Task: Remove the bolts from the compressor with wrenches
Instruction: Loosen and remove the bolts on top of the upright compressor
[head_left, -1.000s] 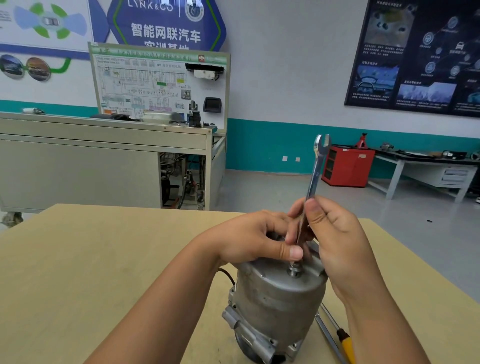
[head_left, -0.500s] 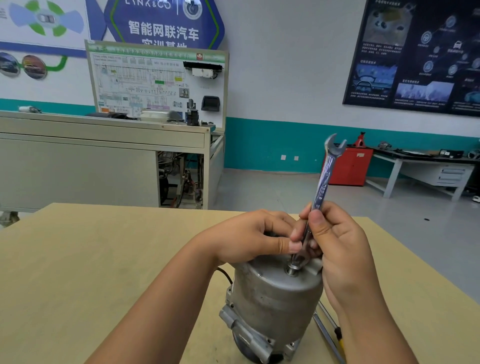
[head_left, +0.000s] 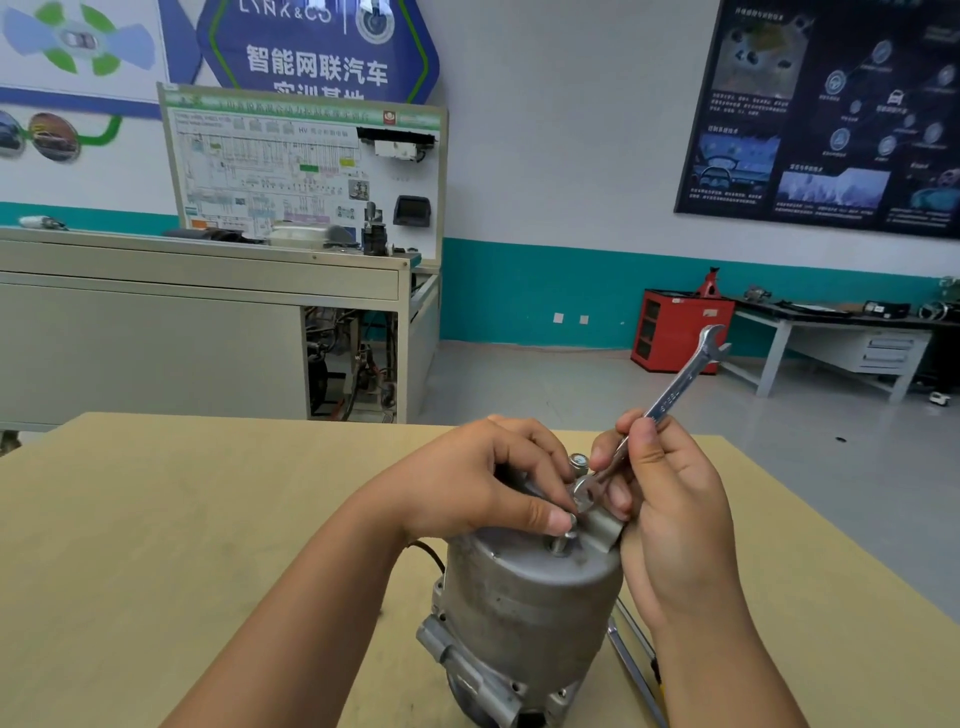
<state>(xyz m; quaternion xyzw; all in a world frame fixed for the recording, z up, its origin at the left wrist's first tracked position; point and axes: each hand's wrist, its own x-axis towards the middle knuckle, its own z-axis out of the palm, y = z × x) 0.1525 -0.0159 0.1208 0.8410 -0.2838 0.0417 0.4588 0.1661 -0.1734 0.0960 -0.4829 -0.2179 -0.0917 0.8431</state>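
Note:
A grey metal compressor (head_left: 524, 603) stands on end on the tan table (head_left: 182, 545), near its front edge. My right hand (head_left: 670, 504) grips a silver open-ended wrench (head_left: 675, 389) by the lower shaft; the free jaw points up and right, the lower jaw sits near the top of the compressor. My left hand (head_left: 488, 483) rests on the compressor's top, thumb and fingers pinching a bolt (head_left: 563, 540) that sticks up from the housing. A second bolt head (head_left: 577, 460) shows just behind the fingers.
More tools, a metal bar and a yellow-handled one (head_left: 636, 670), lie on the table right of the compressor. Beyond the table stand a grey training bench (head_left: 208, 322), a red cabinet (head_left: 680, 330) and a workbench (head_left: 841, 338) along the wall.
The wrench has tilted from nearly upright to leaning right, its lower jaw lifted off the bolt. My left thumb and finger now pinch the raised bolt.

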